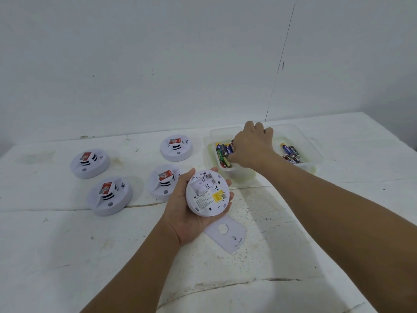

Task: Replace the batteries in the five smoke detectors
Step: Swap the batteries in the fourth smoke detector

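The left hand (191, 213) cradles an upturned detector (208, 192), white, its battery bay bare, a yellow label at 4 o'clock. At 1 o'clock, two clear tubs: the near tub (228, 154) holds batteries (223, 154), where the right hand (250, 147) reaches, fingertips hidden, grip unclear; the far tub (311, 150) holds a few more. Four detectors (90, 163) lie at 9 to 11 o'clock.

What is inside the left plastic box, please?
The left box holds loose batteries of mixed brands, lying in a pile. The right hand reaches in and covers the box's right part, so what lies under it, and whether the fingers grip a battery, cannot be seen.
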